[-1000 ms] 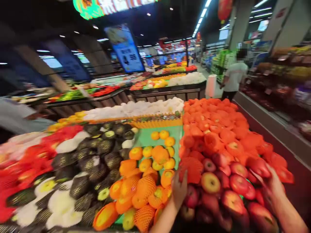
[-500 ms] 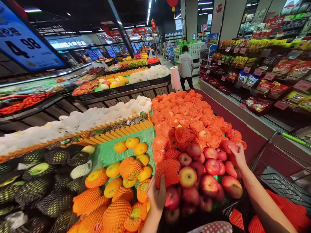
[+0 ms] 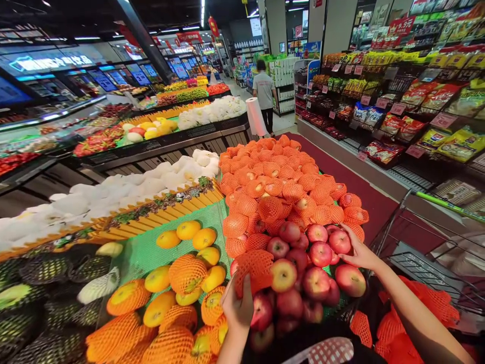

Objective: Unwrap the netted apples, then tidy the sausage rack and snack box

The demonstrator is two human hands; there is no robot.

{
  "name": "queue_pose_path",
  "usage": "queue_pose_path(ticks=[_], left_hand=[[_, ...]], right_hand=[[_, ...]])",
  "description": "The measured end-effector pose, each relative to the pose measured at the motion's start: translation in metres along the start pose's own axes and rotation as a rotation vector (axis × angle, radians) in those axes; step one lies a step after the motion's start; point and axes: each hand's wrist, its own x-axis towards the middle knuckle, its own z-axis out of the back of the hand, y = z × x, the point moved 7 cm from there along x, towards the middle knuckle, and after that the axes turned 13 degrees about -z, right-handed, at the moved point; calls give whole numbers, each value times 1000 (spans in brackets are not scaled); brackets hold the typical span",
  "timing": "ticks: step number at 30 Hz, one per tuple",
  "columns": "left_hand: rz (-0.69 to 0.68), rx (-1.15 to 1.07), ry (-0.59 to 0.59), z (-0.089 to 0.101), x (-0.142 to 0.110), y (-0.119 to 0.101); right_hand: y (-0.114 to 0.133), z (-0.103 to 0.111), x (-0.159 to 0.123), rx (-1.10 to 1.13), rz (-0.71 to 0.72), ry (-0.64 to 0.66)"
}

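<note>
My left hand [image 3: 238, 303] is closed on an orange foam net sleeve [image 3: 254, 269], thumb in front, above the near edge of the apple pile. A bit of red shows behind the sleeve; I cannot tell whether that is an apple in the same hand. At the pile's right side, my right hand [image 3: 358, 248] has its fingers and thumb around the side of a red apple [image 3: 340, 241]. Several bare apples [image 3: 317, 282] lie between the hands. Beyond them are many apples in orange foam nets [image 3: 278, 177].
Left of the apples are oranges [image 3: 159, 308], some netted, on a green mat [image 3: 147, 247]. Dark-netted fruit [image 3: 49, 303] lies farther left. A shopping cart [image 3: 417, 258] stands at right, near loose orange nets [image 3: 417, 313]. A person [image 3: 264, 91] stands in the aisle.
The view has swung right. My right hand has lowered the apple it held among the bare apples and still touches it. My left hand keeps the foam net sleeve.
</note>
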Motion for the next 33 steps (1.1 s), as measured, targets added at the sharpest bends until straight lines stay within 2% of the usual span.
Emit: queue_pose_path(ticks=[4, 7, 8, 10, 12, 13, 16, 17, 19, 21, 23, 29, 33], left_hand=[[13, 23, 11, -5, -6, 3], [-4, 36, 23, -5, -8, 4], [-19, 37, 18, -4, -8, 3], [-45, 38, 4, -1, -6, 1], [-55, 36, 3, 3, -5, 0], [-52, 33, 7, 4, -4, 0], [-28, 24, 21, 5, -5, 3], [-18, 22, 27, 5, -6, 4], [6, 29, 32, 3, -10, 9], [31, 50, 30, 0, -15, 15], [40, 80, 25, -3, -20, 19], [20, 139, 67, -12, -22, 15], [7, 79, 14, -4, -17, 7]], right_hand=[[-5, 2, -3, 88, -20, -35], [-11, 11, 2, 274, -70, -5], [-17, 20, 5, 335, -115, -51], [-37, 44, 9, 378, -237, -250], [-54, 62, 12, 257, -321, -417], [-60, 66, 15, 145, -325, -439], [-69, 57, 27, -199, -268, -378], [-74, 53, 29, -276, -284, -384], [-87, 49, 32, -361, -415, -429], [-100, 45, 30, -377, -570, -469], [-105, 41, 27, -359, -637, -497], [-90, 41, 15, -369, -571, -554], [-76, 48, 1, -245, -499, -696]])
